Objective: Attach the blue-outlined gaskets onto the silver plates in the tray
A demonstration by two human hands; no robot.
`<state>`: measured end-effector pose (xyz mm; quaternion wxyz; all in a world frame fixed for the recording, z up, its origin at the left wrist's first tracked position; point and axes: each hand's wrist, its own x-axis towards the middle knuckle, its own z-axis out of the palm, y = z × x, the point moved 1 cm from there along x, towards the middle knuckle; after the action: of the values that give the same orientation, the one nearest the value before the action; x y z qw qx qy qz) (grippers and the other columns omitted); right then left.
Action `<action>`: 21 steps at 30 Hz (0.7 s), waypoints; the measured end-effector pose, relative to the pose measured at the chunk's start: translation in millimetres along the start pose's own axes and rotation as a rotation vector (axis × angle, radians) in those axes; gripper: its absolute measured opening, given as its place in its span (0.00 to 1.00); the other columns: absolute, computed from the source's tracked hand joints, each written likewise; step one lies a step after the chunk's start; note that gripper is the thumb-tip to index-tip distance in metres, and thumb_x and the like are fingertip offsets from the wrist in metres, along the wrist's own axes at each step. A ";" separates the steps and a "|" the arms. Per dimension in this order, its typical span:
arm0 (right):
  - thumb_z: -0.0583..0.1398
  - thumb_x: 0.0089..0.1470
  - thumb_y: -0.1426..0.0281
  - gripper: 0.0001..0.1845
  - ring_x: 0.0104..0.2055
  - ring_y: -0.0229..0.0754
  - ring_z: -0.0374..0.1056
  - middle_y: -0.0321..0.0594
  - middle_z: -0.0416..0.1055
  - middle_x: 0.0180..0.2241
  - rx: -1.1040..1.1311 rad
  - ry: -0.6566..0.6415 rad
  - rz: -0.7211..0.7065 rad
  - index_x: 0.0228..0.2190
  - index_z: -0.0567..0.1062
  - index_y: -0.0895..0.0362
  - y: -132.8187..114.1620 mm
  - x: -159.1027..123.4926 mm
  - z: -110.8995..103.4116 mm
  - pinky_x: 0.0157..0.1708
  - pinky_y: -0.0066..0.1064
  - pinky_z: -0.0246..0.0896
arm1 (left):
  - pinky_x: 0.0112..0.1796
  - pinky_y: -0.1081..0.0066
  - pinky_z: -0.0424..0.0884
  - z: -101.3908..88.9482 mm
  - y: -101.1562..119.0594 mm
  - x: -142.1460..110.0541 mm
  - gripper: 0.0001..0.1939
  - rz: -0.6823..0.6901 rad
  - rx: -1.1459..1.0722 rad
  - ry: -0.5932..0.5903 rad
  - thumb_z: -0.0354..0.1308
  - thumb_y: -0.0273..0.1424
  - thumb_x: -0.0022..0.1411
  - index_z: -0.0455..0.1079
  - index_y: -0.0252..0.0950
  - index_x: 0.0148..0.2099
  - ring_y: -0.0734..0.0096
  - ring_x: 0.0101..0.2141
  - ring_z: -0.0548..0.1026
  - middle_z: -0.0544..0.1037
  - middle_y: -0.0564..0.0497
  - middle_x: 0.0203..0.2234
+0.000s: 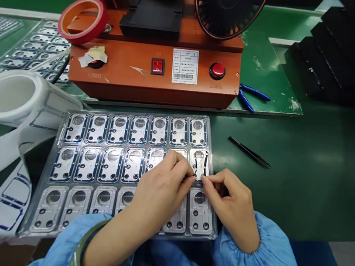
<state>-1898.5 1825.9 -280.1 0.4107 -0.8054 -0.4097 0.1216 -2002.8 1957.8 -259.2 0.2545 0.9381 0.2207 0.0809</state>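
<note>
A clear plastic tray (39, 201) lies in front of me with three rows of small metal plates; the top two rows carry blue-edged stickers. My left hand (159, 187) and my right hand (230, 202) meet over the tray's right side. Both pinch a thin dark frame-shaped sticker (198, 167) held over the metal plate at the right end of the middle row. The fingers of both hands are closed in a pinch. My left hand hides some plates beneath it.
A white roll of sticker backing (10, 98) unwinds at the left. An orange machine (155, 66) with red tape roll (82, 20) stands behind the tray. Black tweezers (250, 152) and blue-handled pliers (252, 96) lie to the right. Black trays (347, 51) are stacked at far right.
</note>
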 end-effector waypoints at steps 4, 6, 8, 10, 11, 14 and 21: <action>0.59 0.58 0.72 0.07 0.24 0.32 0.58 0.32 0.62 0.23 0.047 0.045 -0.028 0.27 0.72 0.57 -3.8 -2.8 -1.0 0.26 0.28 0.54 | 0.28 0.73 0.66 0.7 -4.2 -2.4 0.03 0.064 -0.133 0.080 0.52 0.28 0.64 0.65 0.37 0.36 0.75 0.28 0.70 0.69 0.53 0.33; 0.60 0.57 0.74 0.06 0.24 0.33 0.59 0.32 0.63 0.23 0.063 0.112 -0.086 0.28 0.72 0.57 -9.1 -4.5 -2.7 0.26 0.28 0.55 | 0.30 0.74 0.66 0.0 -5.0 -4.0 0.04 0.077 -0.245 0.104 0.52 0.27 0.65 0.65 0.37 0.36 0.77 0.28 0.70 0.70 0.54 0.32; 0.60 0.57 0.76 0.05 0.25 0.33 0.61 0.33 0.66 0.24 0.070 0.168 -0.146 0.29 0.71 0.56 -14.7 -6.4 -3.8 0.26 0.28 0.56 | 0.30 0.75 0.66 -1.2 -4.6 -5.7 0.04 0.075 -0.360 0.130 0.52 0.26 0.64 0.64 0.37 0.35 0.78 0.28 0.70 0.70 0.55 0.29; 0.59 0.56 0.78 0.05 0.26 0.34 0.62 0.34 0.68 0.25 0.049 0.211 -0.202 0.31 0.70 0.56 -18.8 -7.6 -3.8 0.28 0.28 0.58 | 0.28 0.78 0.66 -1.7 -3.8 -7.3 0.04 0.044 -0.481 0.142 0.53 0.25 0.64 0.64 0.37 0.35 0.79 0.27 0.71 0.70 0.56 0.26; 0.59 0.55 0.79 0.06 0.27 0.35 0.63 0.35 0.69 0.26 0.024 0.230 -0.229 0.32 0.70 0.56 -19.7 -7.8 -3.3 0.28 0.29 0.59 | 0.27 0.78 0.67 -1.4 -3.5 -8.0 0.03 0.019 -0.543 0.136 0.54 0.26 0.64 0.64 0.37 0.35 0.79 0.26 0.71 0.70 0.56 0.25; 0.60 0.54 0.80 0.08 0.29 0.36 0.65 0.38 0.71 0.28 -0.064 0.318 -0.347 0.35 0.71 0.57 -18.1 -6.7 -0.8 0.30 0.30 0.62 | 0.25 0.78 0.68 1.1 -3.8 -9.6 0.02 -0.048 -0.685 0.121 0.54 0.28 0.64 0.63 0.37 0.36 0.79 0.23 0.71 0.70 0.57 0.23; 0.62 0.54 0.78 0.11 0.29 0.38 0.67 0.41 0.73 0.29 -0.248 0.454 -0.467 0.40 0.72 0.59 -10.2 -4.7 5.9 0.29 0.30 0.63 | 0.25 0.80 0.69 2.4 -3.6 -10.8 0.04 -0.002 -0.738 0.166 0.53 0.26 0.64 0.62 0.38 0.36 0.81 0.22 0.72 0.70 0.59 0.21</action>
<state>-1910.3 1829.0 -276.8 0.4073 -0.7403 -0.4927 -0.2084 -2013.2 1954.6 -263.5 0.5565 0.7733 0.1975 0.2307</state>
